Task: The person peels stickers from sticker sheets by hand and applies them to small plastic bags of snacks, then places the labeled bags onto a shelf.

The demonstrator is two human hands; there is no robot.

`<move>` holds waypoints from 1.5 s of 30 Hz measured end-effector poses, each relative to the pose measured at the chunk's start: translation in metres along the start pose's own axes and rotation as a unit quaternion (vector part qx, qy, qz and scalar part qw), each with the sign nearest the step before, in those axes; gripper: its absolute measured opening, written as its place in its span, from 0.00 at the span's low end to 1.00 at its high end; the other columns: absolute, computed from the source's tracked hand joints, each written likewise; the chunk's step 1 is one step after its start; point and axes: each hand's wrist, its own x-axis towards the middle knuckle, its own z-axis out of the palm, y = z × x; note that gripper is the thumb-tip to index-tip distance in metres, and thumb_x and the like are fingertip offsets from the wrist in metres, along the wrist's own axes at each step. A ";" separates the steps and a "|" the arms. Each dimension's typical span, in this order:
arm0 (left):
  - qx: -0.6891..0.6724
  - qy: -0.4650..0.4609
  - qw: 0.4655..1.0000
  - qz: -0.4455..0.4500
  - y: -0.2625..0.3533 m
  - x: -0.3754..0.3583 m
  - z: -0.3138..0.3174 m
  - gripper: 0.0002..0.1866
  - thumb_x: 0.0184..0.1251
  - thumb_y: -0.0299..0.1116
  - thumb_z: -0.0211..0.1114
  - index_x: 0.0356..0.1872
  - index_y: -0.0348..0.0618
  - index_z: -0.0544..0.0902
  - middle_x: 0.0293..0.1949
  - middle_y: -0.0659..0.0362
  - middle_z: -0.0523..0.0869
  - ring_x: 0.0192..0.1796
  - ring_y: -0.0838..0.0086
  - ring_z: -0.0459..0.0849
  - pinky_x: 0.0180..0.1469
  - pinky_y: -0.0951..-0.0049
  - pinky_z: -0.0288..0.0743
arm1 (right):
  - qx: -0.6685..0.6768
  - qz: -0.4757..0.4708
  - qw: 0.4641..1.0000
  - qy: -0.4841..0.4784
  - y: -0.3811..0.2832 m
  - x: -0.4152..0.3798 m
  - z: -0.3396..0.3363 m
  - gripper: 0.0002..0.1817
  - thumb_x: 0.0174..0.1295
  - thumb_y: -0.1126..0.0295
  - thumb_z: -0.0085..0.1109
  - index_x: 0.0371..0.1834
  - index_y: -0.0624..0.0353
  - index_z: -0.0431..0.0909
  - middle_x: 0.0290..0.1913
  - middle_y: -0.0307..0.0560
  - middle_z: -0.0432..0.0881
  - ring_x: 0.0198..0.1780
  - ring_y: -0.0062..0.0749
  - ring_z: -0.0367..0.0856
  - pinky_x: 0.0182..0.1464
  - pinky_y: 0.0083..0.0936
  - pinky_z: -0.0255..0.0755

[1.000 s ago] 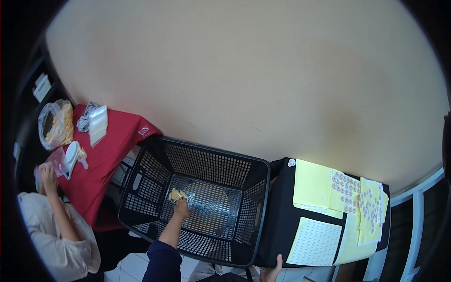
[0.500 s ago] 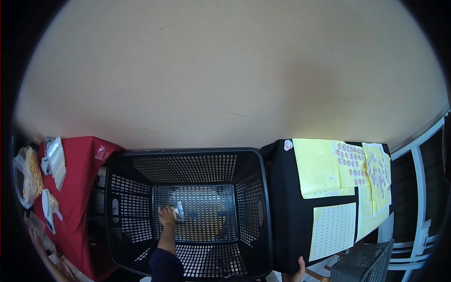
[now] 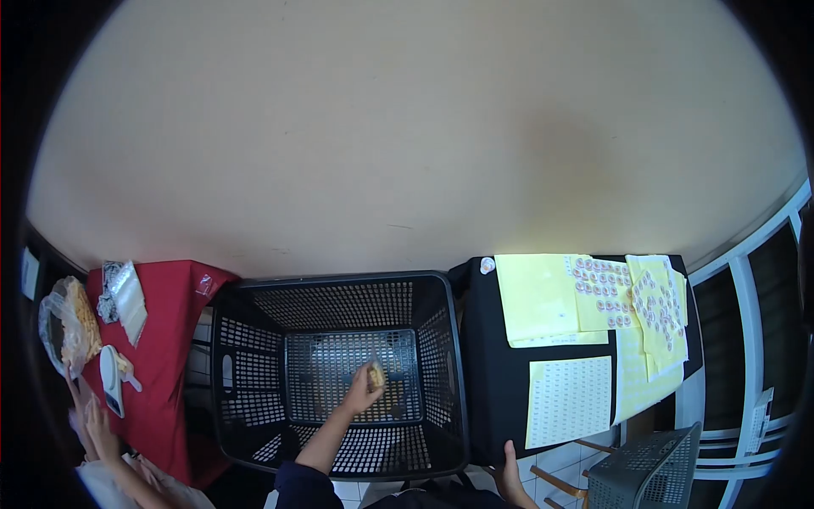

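Black perforated plastic basket (image 3: 339,303): open-topped, beside the surface. Black-draped surface (image 3: 496,390): yellow-backed sticker sheets (image 3: 538,297) on top. Right hand (image 3: 510,480): at the surface's near edge, thumb visible, finger closure cannot be told. Left hand (image 3: 361,396): within the basket, fingers clamped on the packet; light, even pressure would likely spare the contents. Small packet (image 3: 376,377): yellowish contents, seemingly clear wrap, details blurred.
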 end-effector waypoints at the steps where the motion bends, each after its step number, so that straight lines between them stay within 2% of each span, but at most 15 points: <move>1: -0.049 0.004 0.999 -0.007 0.027 -0.003 -0.005 0.39 0.50 0.36 0.63 0.60 0.34 0.52 0.54 0.43 0.65 0.58 0.54 0.64 0.61 0.64 0.57 | -0.068 0.042 0.997 0.011 -0.006 -0.004 0.000 0.46 0.55 0.37 0.42 0.65 0.65 0.46 0.60 0.55 0.63 0.61 0.41 0.63 0.61 0.35 0.56; 4: -0.161 0.031 0.986 0.037 0.092 -0.015 -0.010 0.37 0.53 0.34 0.61 0.60 0.32 0.51 0.52 0.43 0.67 0.56 0.57 0.66 0.60 0.66 0.57 | -0.086 0.153 0.969 -0.172 -0.021 0.001 -0.014 0.46 0.56 0.38 0.39 0.64 0.69 0.46 0.57 0.57 0.67 0.59 0.43 0.65 0.61 0.32 0.56; 6: -0.305 0.023 0.952 -0.001 0.136 -0.030 -0.014 0.34 0.55 0.36 0.57 0.59 0.32 0.53 0.53 0.46 0.67 0.57 0.60 0.67 0.59 0.67 0.59 | -0.194 0.191 0.959 -0.081 -0.051 -0.017 0.000 0.42 0.58 0.41 0.40 0.60 0.73 0.55 0.53 0.59 0.70 0.58 0.41 0.67 0.61 0.27 0.55; 8: -0.242 0.040 0.968 0.059 0.128 -0.029 0.003 0.30 0.56 0.37 0.54 0.58 0.32 0.57 0.52 0.49 0.69 0.56 0.63 0.69 0.57 0.69 0.61 | -0.483 0.027 0.800 -0.354 -0.070 -0.023 -0.004 0.37 0.59 0.45 0.45 0.55 0.73 0.64 0.52 0.57 0.72 0.57 0.36 0.68 0.59 0.23 0.56; 10: -0.490 -0.066 0.868 0.055 0.188 -0.035 -0.006 0.35 0.53 0.44 0.58 0.58 0.34 0.58 0.53 0.49 0.70 0.55 0.64 0.71 0.56 0.68 0.65 | -0.475 0.014 0.779 -0.409 -0.072 -0.009 -0.019 0.26 0.61 0.53 0.47 0.52 0.66 0.70 0.48 0.48 0.76 0.52 0.27 0.70 0.56 0.22 0.61; 14: -0.596 -0.101 0.789 0.110 0.290 -0.042 0.002 0.37 0.50 0.46 0.60 0.58 0.33 0.58 0.53 0.45 0.70 0.56 0.58 0.71 0.57 0.62 0.65 | -0.469 -0.024 0.692 -0.548 -0.171 -0.026 -0.022 0.22 0.63 0.56 0.45 0.50 0.65 0.70 0.47 0.48 0.76 0.46 0.25 0.73 0.48 0.21 0.66; 16: -0.621 -0.104 0.768 0.117 0.316 -0.042 0.022 0.38 0.49 0.45 0.60 0.58 0.33 0.58 0.52 0.43 0.70 0.56 0.56 0.71 0.58 0.59 0.65 | -0.333 -0.134 0.799 -0.482 -0.207 -0.026 -0.028 0.20 0.63 0.59 0.44 0.50 0.64 0.70 0.48 0.48 0.75 0.46 0.27 0.73 0.49 0.24 0.65; 18: -0.624 -0.146 0.760 0.110 0.330 -0.042 0.046 0.39 0.47 0.45 0.60 0.59 0.33 0.57 0.51 0.42 0.71 0.55 0.56 0.71 0.57 0.59 0.65 | -0.275 -0.360 0.803 -0.388 -0.239 -0.020 -0.027 0.19 0.63 0.61 0.44 0.51 0.64 0.69 0.47 0.49 0.75 0.47 0.30 0.73 0.51 0.26 0.64; 20: -0.594 -0.161 0.780 0.115 0.351 -0.039 0.066 0.40 0.46 0.46 0.59 0.59 0.32 0.57 0.51 0.43 0.71 0.55 0.56 0.71 0.57 0.60 0.65 | -0.190 -0.407 0.810 -0.377 -0.270 -0.032 -0.021 0.20 0.62 0.62 0.45 0.51 0.66 0.68 0.48 0.50 0.74 0.50 0.31 0.72 0.53 0.26 0.62; 24: -0.518 -0.214 0.815 0.145 0.387 -0.039 0.088 0.40 0.47 0.47 0.57 0.59 0.32 0.57 0.52 0.44 0.71 0.56 0.59 0.71 0.57 0.63 0.64 | -0.128 -0.392 0.796 -0.443 -0.290 -0.042 -0.029 0.14 0.60 0.72 0.48 0.47 0.67 0.70 0.46 0.50 0.75 0.50 0.27 0.72 0.53 0.22 0.64; 26: -0.386 -0.181 0.896 0.129 0.407 -0.043 0.080 0.38 0.49 0.46 0.56 0.59 0.33 0.58 0.53 0.47 0.70 0.56 0.63 0.70 0.57 0.66 0.64 | -0.127 -0.391 0.808 -0.423 -0.289 -0.039 -0.036 0.08 0.58 0.76 0.51 0.40 0.67 0.72 0.39 0.48 0.78 0.43 0.24 0.75 0.47 0.19 0.67; 30: -0.472 0.001 0.848 0.242 0.433 -0.030 0.081 0.29 0.54 0.39 0.60 0.55 0.34 0.63 0.47 0.52 0.73 0.54 0.71 0.71 0.54 0.71 0.66 | -0.134 -0.458 0.810 -0.340 -0.288 -0.039 -0.039 0.05 0.57 0.77 0.52 0.35 0.67 0.73 0.32 0.44 0.79 0.36 0.21 0.77 0.42 0.16 0.70; 36: -0.439 0.152 0.864 0.195 0.456 -0.022 0.086 0.08 0.54 0.23 0.61 0.36 0.35 0.76 0.37 0.57 0.78 0.40 0.77 0.78 0.41 0.80 0.71 | -0.083 -0.438 0.826 -0.346 -0.284 -0.042 -0.034 0.05 0.57 0.77 0.53 0.35 0.67 0.73 0.34 0.44 0.78 0.38 0.20 0.76 0.42 0.17 0.69; 43: -0.391 0.161 0.890 0.173 0.467 -0.035 0.074 0.08 0.54 0.23 0.61 0.36 0.34 0.76 0.36 0.55 0.78 0.39 0.78 0.77 0.41 0.80 0.71 | -0.086 -0.465 0.816 -0.332 -0.280 -0.049 -0.022 0.04 0.56 0.77 0.54 0.34 0.66 0.74 0.33 0.41 0.76 0.36 0.18 0.74 0.41 0.15 0.68; 45: -0.424 0.245 0.842 0.227 0.477 -0.036 0.071 0.13 0.52 0.20 0.61 0.40 0.37 0.71 0.31 0.58 0.79 0.35 0.79 0.78 0.40 0.82 0.70 | -0.088 -0.471 0.808 -0.343 -0.278 -0.049 -0.020 0.04 0.55 0.78 0.55 0.33 0.65 0.74 0.31 0.40 0.75 0.34 0.18 0.73 0.40 0.15 0.68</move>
